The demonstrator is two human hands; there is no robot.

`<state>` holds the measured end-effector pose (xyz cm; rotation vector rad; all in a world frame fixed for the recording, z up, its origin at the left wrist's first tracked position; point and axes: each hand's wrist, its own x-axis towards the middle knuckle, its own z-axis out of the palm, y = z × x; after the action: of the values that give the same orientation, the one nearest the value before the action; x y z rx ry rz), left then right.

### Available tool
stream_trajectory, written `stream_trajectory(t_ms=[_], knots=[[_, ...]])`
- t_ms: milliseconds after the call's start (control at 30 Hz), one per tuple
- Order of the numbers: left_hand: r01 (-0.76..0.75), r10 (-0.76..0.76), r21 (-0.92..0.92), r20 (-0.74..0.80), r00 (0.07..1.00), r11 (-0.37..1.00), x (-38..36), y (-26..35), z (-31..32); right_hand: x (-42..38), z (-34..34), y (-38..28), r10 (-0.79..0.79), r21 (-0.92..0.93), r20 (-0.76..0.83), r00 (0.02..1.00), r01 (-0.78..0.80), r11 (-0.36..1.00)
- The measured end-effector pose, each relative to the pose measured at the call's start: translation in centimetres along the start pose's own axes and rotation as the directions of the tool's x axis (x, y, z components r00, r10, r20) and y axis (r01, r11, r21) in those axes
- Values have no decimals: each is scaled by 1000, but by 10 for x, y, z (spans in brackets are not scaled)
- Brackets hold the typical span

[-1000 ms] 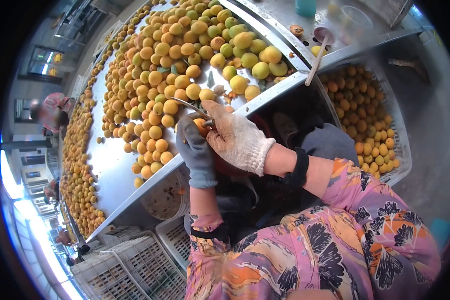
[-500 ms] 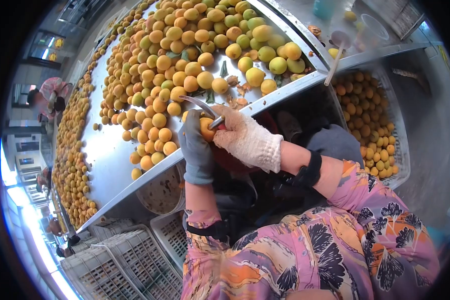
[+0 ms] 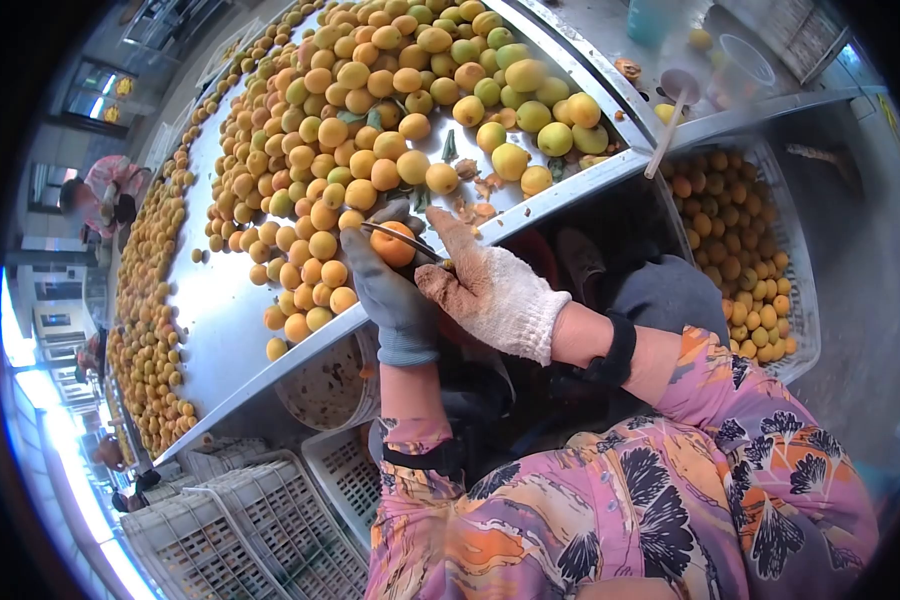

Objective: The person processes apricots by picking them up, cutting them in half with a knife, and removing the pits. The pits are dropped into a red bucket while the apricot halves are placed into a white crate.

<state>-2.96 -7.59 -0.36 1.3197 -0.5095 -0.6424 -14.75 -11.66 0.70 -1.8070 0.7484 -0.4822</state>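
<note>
Over the table edge (image 3: 270, 379), left hand (image 3: 398, 305) grasps fruit (image 3: 391, 252); right hand (image 3: 500, 295) grips knife (image 3: 410, 240), blade now across fruit (previously above).

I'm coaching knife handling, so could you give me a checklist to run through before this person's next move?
1. Fruit supported by the left hand: ok, between thumb and fingers.
2. Knife in the right hand: ok, though the grip is partly hidden.
3. Gloves on both hands: ok, grey on the left, white on the right.
4. Left fingers clear of the blade: cannot tell; they are close to it.
5. Cut all the way round: cannot tell; the far side is hidden.
6. Metal table free of scraps near the hands: not ok.
</note>
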Motion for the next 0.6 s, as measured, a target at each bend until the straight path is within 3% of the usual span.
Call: stream_trajectory(t_ms=[100, 200, 300, 367, 500, 533, 567, 600], knots=[[-35, 35, 31, 2, 999, 999, 0, -4, -1, 1, 5, 5, -8, -8, 5, 1000, 8, 1000], [-95, 96, -83, 12, 995, 992, 2, -13, -5, 0, 8, 5, -8, 6, 5, 1000, 8, 1000], [-43, 45, -81, 22, 999, 996, 2, -10, -5, 0, 4, -5, 32, -21, 41, 999, -31, 999], [67, -54, -218, 62, 997, 974, -1, -5, -1, 1, 7, -5, 39, -28, 38, 999, -38, 999], [138, -89, -321, 164, 982, 937, -4, 1, -4, 11, 6, -1, 15, -93, -14, 1000, -16, 996], [-193, 193, -19, 202, 960, 981, -5, 3, -3, 13, 5, -1, 11, -98, -27, 1000, -14, 995], [-512, 428, 255, 320, 845, 820, -7, 7, -1, 16, 4, -1, 13, -100, -30, 999, -16, 995], [-105, 89, 47, 260, 962, 993, -11, 28, 3, 18, 4, 0, 5, -137, -29, 1000, -9, 991]])
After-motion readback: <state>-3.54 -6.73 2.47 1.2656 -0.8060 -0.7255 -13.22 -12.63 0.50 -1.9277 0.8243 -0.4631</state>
